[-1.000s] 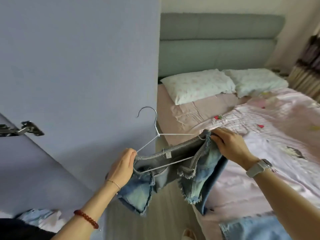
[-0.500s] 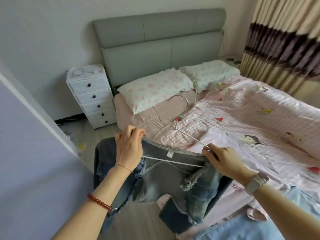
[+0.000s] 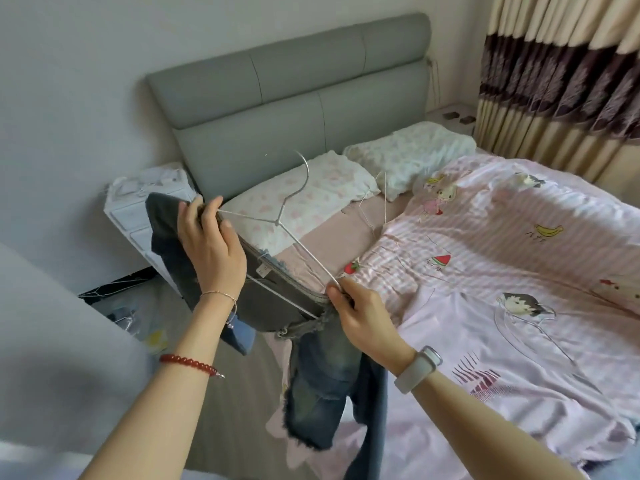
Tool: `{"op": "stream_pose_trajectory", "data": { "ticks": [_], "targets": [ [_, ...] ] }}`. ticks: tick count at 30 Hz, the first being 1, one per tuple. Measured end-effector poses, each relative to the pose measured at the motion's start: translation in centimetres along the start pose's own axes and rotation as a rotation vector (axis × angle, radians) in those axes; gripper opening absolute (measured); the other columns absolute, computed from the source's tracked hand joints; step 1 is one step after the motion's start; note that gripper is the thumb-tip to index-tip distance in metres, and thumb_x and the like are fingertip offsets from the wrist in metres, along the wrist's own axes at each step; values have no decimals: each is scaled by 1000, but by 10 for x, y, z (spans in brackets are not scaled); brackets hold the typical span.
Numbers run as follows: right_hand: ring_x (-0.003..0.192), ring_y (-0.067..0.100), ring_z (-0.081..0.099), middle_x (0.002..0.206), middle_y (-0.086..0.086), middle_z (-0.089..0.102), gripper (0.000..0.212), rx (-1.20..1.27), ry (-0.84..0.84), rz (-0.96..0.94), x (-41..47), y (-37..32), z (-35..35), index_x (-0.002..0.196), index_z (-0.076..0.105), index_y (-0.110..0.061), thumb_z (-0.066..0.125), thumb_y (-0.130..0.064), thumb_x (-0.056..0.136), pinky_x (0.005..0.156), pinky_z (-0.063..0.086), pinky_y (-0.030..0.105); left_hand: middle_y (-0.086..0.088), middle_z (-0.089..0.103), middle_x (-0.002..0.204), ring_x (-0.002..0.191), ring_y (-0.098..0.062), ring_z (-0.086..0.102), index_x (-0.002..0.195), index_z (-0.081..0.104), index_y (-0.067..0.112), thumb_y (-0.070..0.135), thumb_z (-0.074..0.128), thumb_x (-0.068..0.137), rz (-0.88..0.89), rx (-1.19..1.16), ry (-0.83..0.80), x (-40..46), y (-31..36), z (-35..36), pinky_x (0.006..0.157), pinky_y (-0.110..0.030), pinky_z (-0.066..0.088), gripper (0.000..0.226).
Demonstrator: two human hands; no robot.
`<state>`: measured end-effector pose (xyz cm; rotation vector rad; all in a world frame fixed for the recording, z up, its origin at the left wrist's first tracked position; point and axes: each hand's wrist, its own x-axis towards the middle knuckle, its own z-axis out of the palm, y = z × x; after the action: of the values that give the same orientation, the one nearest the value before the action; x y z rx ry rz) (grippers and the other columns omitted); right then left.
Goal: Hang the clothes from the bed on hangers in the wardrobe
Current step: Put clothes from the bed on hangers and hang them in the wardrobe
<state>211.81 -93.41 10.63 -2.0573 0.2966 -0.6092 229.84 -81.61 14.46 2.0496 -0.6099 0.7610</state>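
A bed [image 3: 450, 237] with a grey headboard [image 3: 294, 95] and pink cartoon-print duvet [image 3: 502, 258] is seen from 12 to 4 o'clock. Denim shorts [image 3: 277, 299] are held over its near edge, at centre, threaded on a white wire hanger [image 3: 277, 221]. One hanger end and the waistband are gripped by the left hand [image 3: 211, 247], at 10 o'clock; the other end is pinched by the right hand [image 3: 363, 313].

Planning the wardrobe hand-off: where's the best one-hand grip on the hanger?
Probably the neck just below the hook, on the hanger, reached from above. The hook points up and is bare there, while the left hand and right hand hold the ends with the jeans draped underneath.
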Motion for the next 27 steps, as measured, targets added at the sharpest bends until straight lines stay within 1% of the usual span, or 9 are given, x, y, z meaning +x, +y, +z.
{"op": "stream_pose_trajectory", "data": {
  "ticks": [2, 5, 9, 12, 15, 19, 22, 24, 27],
  "targets": [
    [50, 11, 30, 53, -5, 30, 33, 53, 8, 16, 33, 11, 2, 64, 40, -12, 43, -18, 96, 52, 24, 27, -23, 34, 141, 133, -39, 26, 127, 49, 1, 4, 39, 92, 3, 12, -32, 25, 0, 31, 110, -40, 18, 36],
    [52, 10, 30, 54, -3, 29, 31, 77, 73, 120, 84, 45, -2, 70, 45, 4, 44, -13, 96, 50, 25, 21, -15, 21, 152, 141, -29, 14, 139, 35, 8, 9, 37, 96, -21, -17, -221, 51, -8, 90, 113, -37, 12, 43],
    [48, 8, 28, 53, -1, 28, 35, 9, 167, 298, 146, 130, -6, 61, 36, -6, 44, -12, 95, 48, 23, 21, -11, 14, 154, 142, -25, 10, 144, 25, 11, 13, 37, 97, -26, -62, -532, 36, -35, 182, 115, -37, 11, 49],
    [50, 12, 28, 53, 1, 32, 32, -74, 184, 468, 175, 213, -5, 66, 40, -3, 43, -15, 96, 47, 22, 23, -11, 16, 154, 142, -26, 14, 144, 26, 12, 27, 29, 95, -80, -44, -761, -8, -57, 247, 113, -41, 15, 52],
    [51, 16, 33, 55, 2, 38, 31, -188, 180, 628, 184, 296, -4, 67, 42, -6, 41, -16, 97, 53, 27, 31, -6, 11, 155, 142, -23, 9, 146, 20, 18, 29, 29, 98, -87, 32, -1003, -72, -76, 297, 113, -46, 13, 50],
    [74, 28, 49, 80, 9, 53, 25, -343, 146, 799, 178, 385, -2, 94, 54, -6, 35, -22, 98, 61, 33, 32, 3, -8, 156, 143, -18, -9, 148, 5, 28, 34, 26, 100, -47, 145, -1388, -163, -101, 334, 114, -48, 1, 53],
    [82, 31, 55, 85, 14, 57, 26, -408, 140, 841, 167, 428, -1, 94, 52, -9, 34, -27, 99, 64, 34, 32, 3, -16, 155, 142, -22, -15, 147, -2, 32, 45, 20, 98, -21, 278, -1592, -215, -123, 349, 113, -51, -4, 55],
    [94, 34, 56, 100, 18, 61, 30, -467, 114, 901, 154, 448, 2, 108, 55, -8, 36, -30, 98, 71, 39, 34, 2, -21, 154, 140, -23, -20, 146, -7, 32, 51, 16, 97, -12, 367, -1674, -240, -137, 353, 112, -52, -9, 58],
    [117, 34, 44, 124, 18, 50, 44, -509, 108, 885, 125, 453, 12, 135, 39, -13, 45, -30, 95, 94, 33, 37, 1, -27, 152, 139, -24, -25, 145, -15, 30, 54, 10, 95, 55, 453, -1681, -257, -146, 357, 110, -52, -14, 61]
  ]
}}
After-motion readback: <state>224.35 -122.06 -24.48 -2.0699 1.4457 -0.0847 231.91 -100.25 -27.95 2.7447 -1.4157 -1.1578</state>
